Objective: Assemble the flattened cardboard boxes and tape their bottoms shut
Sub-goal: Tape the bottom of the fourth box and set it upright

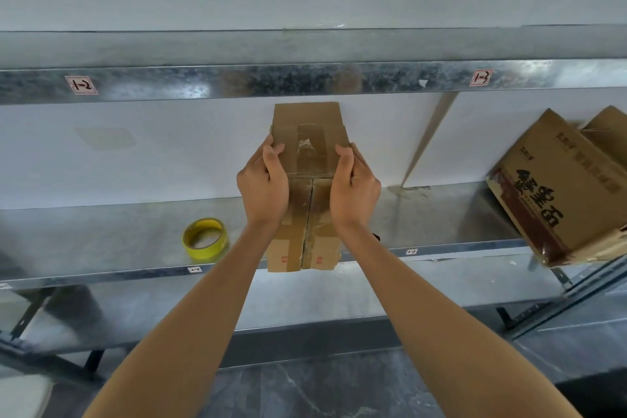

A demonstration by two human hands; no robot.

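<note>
A small brown cardboard box [310, 146] with old tape strips on it stands in the middle of the metal shelf [101, 241]. Its two near flaps hang down past the shelf's front edge, with a seam between them. My left hand [263, 185] grips the box's left side, thumb curled onto the front face. My right hand [354, 187] grips the right side the same way. A yellow tape roll [204, 238] lies flat on the shelf, to the left of the box.
Larger printed cardboard boxes [563, 187] lean at the shelf's right end. An upper shelf beam [305, 80] with labels runs just above the small box. A lower shelf and dark floor lie below. A white wall backs the shelving.
</note>
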